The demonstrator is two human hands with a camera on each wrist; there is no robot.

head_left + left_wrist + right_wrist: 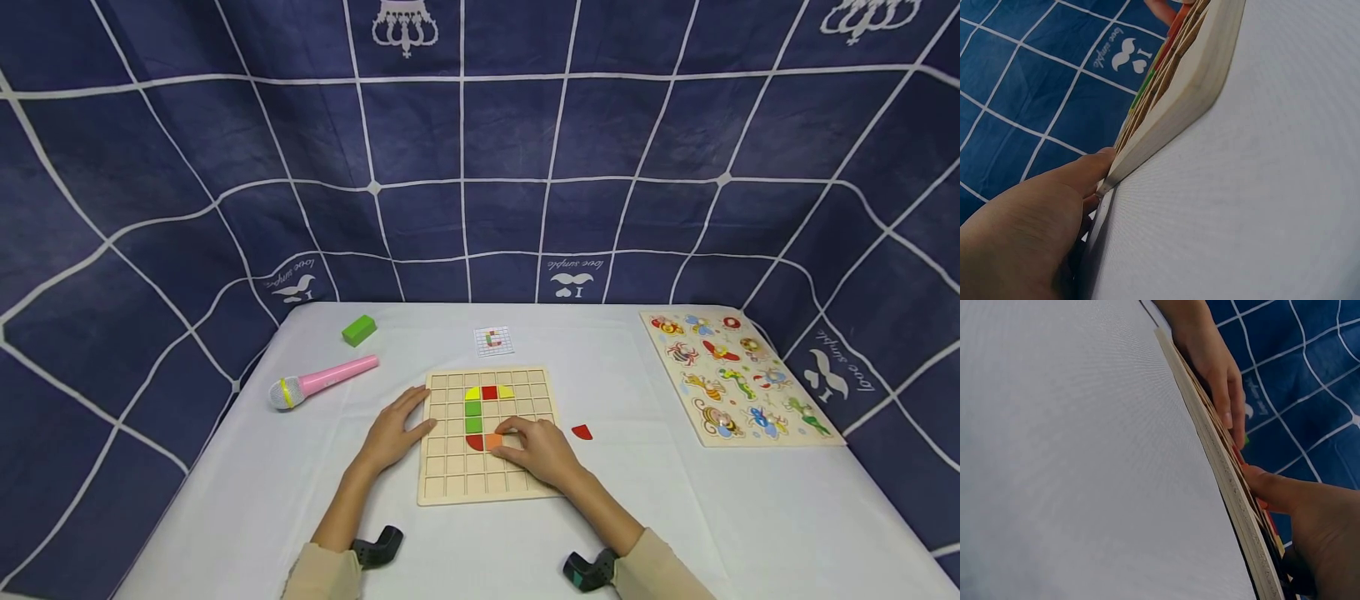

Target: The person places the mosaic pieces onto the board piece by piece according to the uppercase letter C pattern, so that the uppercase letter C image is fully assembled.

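Note:
A square wooden grid board [450, 483] lies on the white table. Set in its cells are a yellow quarter-round tile [472, 393], a red square tile [490, 392], another yellow quarter-round, two green square tiles [473, 424] and a red quarter-round tile [475, 442]. My right hand [542, 450] pinches an orange tile [491, 441] between thumb and index finger, beside that red quarter-round. My left hand [392, 429] rests against the board's left edge, its fingers fairly straight and its thumb touching the side. Right of the board lies a loose red quarter-round tile [582, 432].
A small pattern card [492, 341] lies behind the board. To the left are a pink toy microphone [330, 377] and a green block [359, 330]. An insect puzzle board [738, 379] lies at the right. A dark blue checked curtain [495, 142] encloses the table.

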